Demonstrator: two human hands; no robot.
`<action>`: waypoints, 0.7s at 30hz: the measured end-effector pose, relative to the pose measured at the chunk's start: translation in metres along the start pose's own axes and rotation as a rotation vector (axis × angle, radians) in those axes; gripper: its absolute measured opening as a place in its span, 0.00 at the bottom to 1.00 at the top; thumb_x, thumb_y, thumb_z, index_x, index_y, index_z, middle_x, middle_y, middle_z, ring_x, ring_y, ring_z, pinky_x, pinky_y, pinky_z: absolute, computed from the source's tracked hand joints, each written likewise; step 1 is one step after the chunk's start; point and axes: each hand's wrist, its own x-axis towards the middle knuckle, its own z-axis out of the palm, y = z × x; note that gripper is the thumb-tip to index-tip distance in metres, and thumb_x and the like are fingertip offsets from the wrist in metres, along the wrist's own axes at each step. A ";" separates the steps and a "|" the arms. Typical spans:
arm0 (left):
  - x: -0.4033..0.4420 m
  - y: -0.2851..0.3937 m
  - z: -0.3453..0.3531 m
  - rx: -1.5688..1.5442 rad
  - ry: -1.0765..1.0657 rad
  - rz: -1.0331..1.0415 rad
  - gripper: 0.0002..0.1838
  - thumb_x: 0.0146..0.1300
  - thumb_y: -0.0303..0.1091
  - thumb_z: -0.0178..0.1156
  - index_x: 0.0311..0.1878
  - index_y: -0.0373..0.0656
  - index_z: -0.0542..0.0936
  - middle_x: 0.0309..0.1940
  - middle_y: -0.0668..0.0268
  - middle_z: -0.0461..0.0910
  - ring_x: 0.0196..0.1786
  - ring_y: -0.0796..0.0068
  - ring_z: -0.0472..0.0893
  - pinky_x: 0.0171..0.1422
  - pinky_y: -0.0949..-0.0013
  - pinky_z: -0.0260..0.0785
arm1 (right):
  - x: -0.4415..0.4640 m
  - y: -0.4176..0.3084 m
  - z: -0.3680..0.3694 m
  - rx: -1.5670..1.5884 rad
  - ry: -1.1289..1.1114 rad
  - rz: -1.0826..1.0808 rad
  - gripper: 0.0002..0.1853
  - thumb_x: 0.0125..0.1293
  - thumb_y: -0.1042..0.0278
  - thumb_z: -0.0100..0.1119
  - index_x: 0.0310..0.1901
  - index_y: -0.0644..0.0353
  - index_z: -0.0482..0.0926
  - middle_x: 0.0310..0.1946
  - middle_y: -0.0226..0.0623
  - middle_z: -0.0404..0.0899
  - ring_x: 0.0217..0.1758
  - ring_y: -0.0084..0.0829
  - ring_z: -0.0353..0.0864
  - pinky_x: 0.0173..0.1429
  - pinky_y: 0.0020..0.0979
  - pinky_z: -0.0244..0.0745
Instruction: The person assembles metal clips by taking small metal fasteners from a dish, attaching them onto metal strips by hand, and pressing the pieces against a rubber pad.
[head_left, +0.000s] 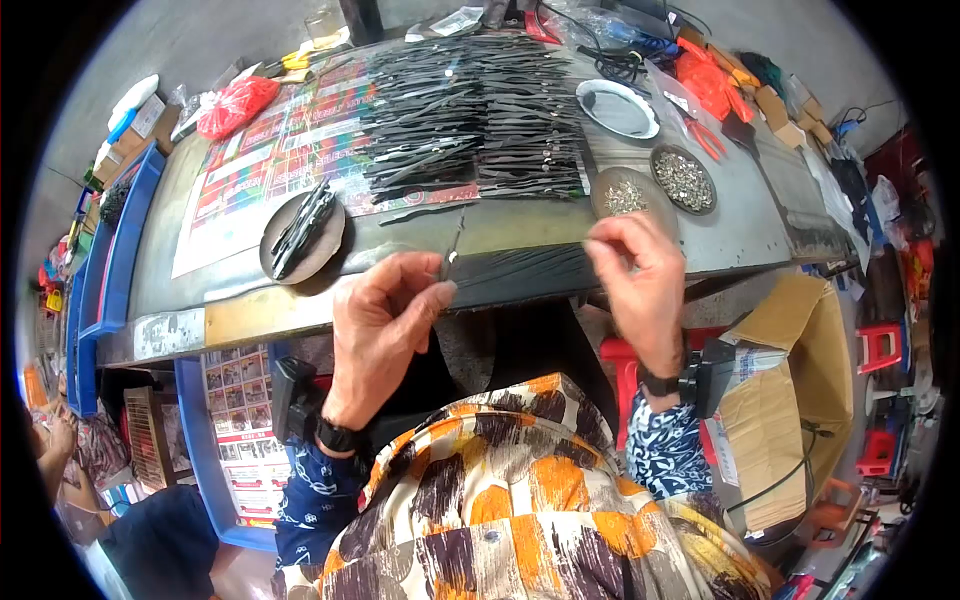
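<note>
Near the table's front edge, my left hand (385, 315) pinches a thin dark strip (457, 240) that stands up from its fingertips, with a small shiny bit low on it. My right hand (635, 275) is raised to the right, fingers curled together; what they hold, if anything, is too small to tell. Just beyond it sits a dish of small shiny pieces (625, 194), and beside that a bowl of larger metal pieces (684, 180). Left of my left hand, a round dish (330, 250) bears a bundle of dark strips (303, 228). Many dark strips (425, 130) lie in rows behind.
A white oval plate (617, 92) and red-handled pliers (706, 140) are at the back right. A red bag (237, 107) lies at the back left. Blue trays (122, 250) stand left of the table, a cardboard box (790, 400) at right. Another person's arm (55, 450) shows far left.
</note>
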 end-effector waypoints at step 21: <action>-0.038 0.015 0.007 -0.269 -0.056 -0.105 0.09 0.62 0.21 0.66 0.44 0.34 0.78 0.30 0.71 0.82 0.33 0.90 0.77 0.36 0.85 0.70 | -0.006 -0.064 0.056 0.665 -0.105 0.191 0.03 0.65 0.78 0.62 0.39 0.67 0.79 0.32 0.31 0.82 0.34 0.17 0.78 0.38 0.21 0.75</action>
